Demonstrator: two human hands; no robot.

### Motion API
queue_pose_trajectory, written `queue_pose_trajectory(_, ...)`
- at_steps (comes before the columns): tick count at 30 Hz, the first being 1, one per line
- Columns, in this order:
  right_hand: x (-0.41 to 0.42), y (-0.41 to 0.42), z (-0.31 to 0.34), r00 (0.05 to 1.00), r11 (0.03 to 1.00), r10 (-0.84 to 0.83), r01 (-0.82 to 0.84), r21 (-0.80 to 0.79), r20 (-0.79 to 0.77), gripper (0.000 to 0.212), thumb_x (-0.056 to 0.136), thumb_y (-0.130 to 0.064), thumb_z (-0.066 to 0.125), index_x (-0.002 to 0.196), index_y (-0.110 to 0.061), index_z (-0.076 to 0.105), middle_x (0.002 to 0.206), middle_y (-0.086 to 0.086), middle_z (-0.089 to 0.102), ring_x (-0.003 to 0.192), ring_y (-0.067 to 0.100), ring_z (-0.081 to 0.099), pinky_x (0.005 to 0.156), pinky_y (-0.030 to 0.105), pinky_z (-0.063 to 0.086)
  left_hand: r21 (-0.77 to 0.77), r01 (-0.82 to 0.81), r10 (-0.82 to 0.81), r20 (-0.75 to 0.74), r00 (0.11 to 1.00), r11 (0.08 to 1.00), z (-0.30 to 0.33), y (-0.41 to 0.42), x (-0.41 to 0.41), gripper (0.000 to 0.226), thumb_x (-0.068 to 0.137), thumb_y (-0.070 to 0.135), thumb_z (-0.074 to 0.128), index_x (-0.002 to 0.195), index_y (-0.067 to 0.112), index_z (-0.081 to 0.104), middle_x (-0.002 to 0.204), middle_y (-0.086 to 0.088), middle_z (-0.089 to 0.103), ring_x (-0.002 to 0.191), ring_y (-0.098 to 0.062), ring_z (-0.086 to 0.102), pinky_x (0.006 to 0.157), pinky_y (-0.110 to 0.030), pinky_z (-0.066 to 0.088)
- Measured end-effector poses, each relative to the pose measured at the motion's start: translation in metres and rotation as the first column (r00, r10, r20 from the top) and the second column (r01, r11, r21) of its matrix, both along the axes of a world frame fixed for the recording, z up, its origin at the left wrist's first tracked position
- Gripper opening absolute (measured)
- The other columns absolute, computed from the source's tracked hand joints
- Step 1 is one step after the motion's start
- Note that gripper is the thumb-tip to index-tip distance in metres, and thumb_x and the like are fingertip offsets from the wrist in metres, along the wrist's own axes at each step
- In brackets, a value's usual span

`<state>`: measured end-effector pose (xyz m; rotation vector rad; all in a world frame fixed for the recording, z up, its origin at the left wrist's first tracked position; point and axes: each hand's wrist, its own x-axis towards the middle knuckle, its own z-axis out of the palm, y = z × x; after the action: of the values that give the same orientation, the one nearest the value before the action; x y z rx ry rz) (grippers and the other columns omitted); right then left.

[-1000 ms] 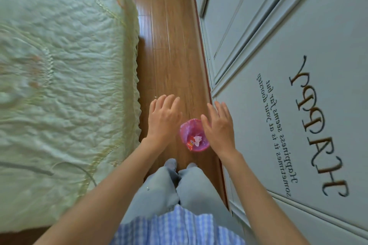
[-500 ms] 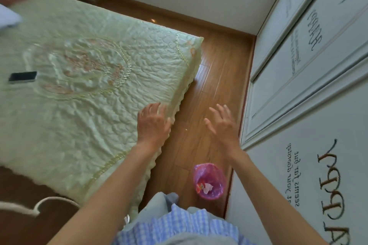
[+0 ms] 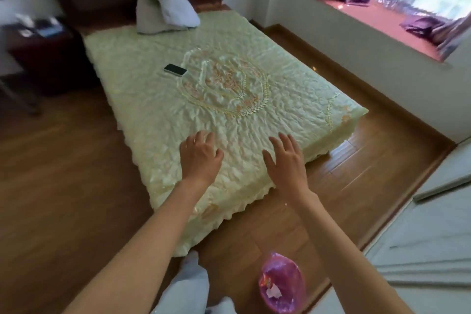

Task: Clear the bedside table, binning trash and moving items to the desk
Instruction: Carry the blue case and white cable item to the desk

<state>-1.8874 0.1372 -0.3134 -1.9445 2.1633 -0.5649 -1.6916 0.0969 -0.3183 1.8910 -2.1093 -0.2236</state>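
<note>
The small bin lined with a pink bag (image 3: 282,288) stands on the wood floor by my feet, with a red wrapper and white paper inside. My left hand (image 3: 200,155) and my right hand (image 3: 285,160) are both held out over the foot of the bed, fingers spread, holding nothing. The dark bedside table (image 3: 43,41) stands far off at the upper left beside the bed's head, with several blurred items on top.
A bed with a pale green quilt (image 3: 229,115) fills the middle; a black phone (image 3: 175,69) and a white pillow (image 3: 165,11) lie on it. White wardrobe doors (image 3: 433,237) run along the right. A pink window seat (image 3: 382,20) lies at the upper right.
The view has swung up from the bin and wardrobe to the whole bed and room. Both hands stayed empty and now hover over the foot of the bed; the bin lies below them.
</note>
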Motion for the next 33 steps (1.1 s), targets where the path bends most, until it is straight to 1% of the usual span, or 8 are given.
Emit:
queue_pose_trajectory(5, 0.057, -0.022, 0.022, 0.993, 0.992, 0.114, -0.115, -0.045, -0.031, 0.049, 0.099, -0.036, 0.043, 0.141, -0.013, 0.041, 0.153, 0.013, 0.032, 0.146, 0.029, 0.015, 0.118, 0.043, 0.015, -0.08, -0.107, 0.107, 0.007, 0.994, 0.991, 0.019, 0.001, 0.073, 0.045, 0.091, 0.03, 0.049, 0.132, 0.01, 0.048, 0.138, -0.013, 0.048, 0.126, -0.032, 0.041, 0.102, -0.045, 0.033)
queue_pose_trajectory(10, 0.146, -0.039, 0.03, 0.974, 0.974, 0.224, -0.225, -0.04, -0.029, 0.05, 0.099, -0.038, 0.042, 0.142, -0.014, 0.039, 0.153, 0.011, 0.032, 0.146, 0.028, 0.016, 0.119, 0.045, 0.018, -0.13, -0.196, 0.202, 0.029, 0.979, 0.972, 0.029, 0.007, 0.173, 0.047, 0.091, 0.034, 0.046, 0.132, 0.012, 0.047, 0.137, -0.01, 0.048, 0.125, -0.03, 0.043, 0.101, -0.045, 0.036)
queue_pose_trajectory(12, 0.18, -0.045, 0.03, 0.966, 0.966, 0.256, -0.257, -0.033, -0.026, 0.05, 0.099, -0.037, 0.043, 0.142, -0.014, 0.04, 0.153, 0.012, 0.032, 0.146, 0.028, 0.016, 0.119, 0.044, 0.018, -0.15, -0.223, 0.231, 0.038, 0.972, 0.963, 0.034, 0.01, 0.209, 0.048, 0.091, 0.036, 0.046, 0.133, 0.012, 0.046, 0.137, -0.009, 0.048, 0.126, -0.029, 0.041, 0.102, -0.044, 0.034)
queue_pose_trajectory(19, 0.366, -0.064, 0.021, 0.905, 0.905, 0.425, -0.424, -0.038, 0.016, 0.048, 0.098, -0.036, 0.044, 0.141, -0.014, 0.042, 0.152, 0.012, 0.034, 0.145, 0.028, 0.019, 0.118, 0.044, 0.021, -0.193, -0.336, 0.36, 0.108, 0.927, 0.922, 0.034, 0.03, 0.393, 0.049, 0.089, 0.037, 0.054, 0.13, 0.01, 0.051, 0.132, -0.012, 0.053, 0.123, -0.029, 0.047, 0.098, -0.045, 0.039)
queue_pose_trajectory(22, 0.435, -0.062, 0.013, 0.874, 0.875, 0.484, -0.484, -0.021, 0.029, 0.047, 0.099, -0.034, 0.043, 0.141, -0.015, 0.042, 0.152, 0.011, 0.033, 0.145, 0.027, 0.019, 0.117, 0.042, 0.02, -0.214, -0.382, 0.411, 0.114, 0.904, 0.899, 0.036, 0.041, 0.454, 0.049, 0.088, 0.036, 0.056, 0.128, 0.008, 0.052, 0.129, -0.012, 0.056, 0.12, -0.029, 0.049, 0.097, -0.045, 0.041)
queue_pose_trajectory(27, 0.516, -0.069, 0.005, 0.826, 0.827, 0.561, -0.562, 0.016, 0.049, 0.047, 0.099, -0.034, 0.042, 0.141, -0.014, 0.041, 0.152, 0.01, 0.033, 0.145, 0.026, 0.02, 0.117, 0.041, 0.02, -0.193, -0.456, 0.483, 0.126, 0.867, 0.869, 0.027, 0.049, 0.528, 0.048, 0.087, 0.034, 0.058, 0.127, 0.008, 0.053, 0.128, -0.012, 0.056, 0.119, -0.03, 0.05, 0.096, -0.045, 0.041)
queue_pose_trajectory(30, 0.555, -0.09, 0.001, 0.801, 0.8, 0.599, -0.599, 0.022, 0.028, 0.047, 0.098, -0.034, 0.042, 0.14, -0.013, 0.043, 0.151, 0.011, 0.035, 0.144, 0.027, 0.022, 0.117, 0.042, 0.024, -0.16, -0.51, 0.53, 0.126, 0.839, 0.845, 0.016, 0.042, 0.562, 0.049, 0.088, 0.035, 0.056, 0.128, 0.008, 0.053, 0.129, -0.012, 0.055, 0.12, -0.03, 0.048, 0.098, -0.045, 0.04)
queue_pose_trajectory(33, 0.59, -0.117, -0.006, 0.773, 0.772, 0.635, -0.634, 0.044, 0.013, 0.047, 0.098, -0.036, 0.041, 0.141, -0.015, 0.042, 0.151, 0.008, 0.035, 0.144, 0.025, 0.021, 0.117, 0.043, 0.024, -0.125, -0.542, 0.554, 0.113, 0.825, 0.831, 0.004, 0.025, 0.589, 0.049, 0.089, 0.036, 0.055, 0.13, 0.009, 0.051, 0.132, -0.012, 0.053, 0.123, -0.029, 0.046, 0.102, -0.046, 0.037)
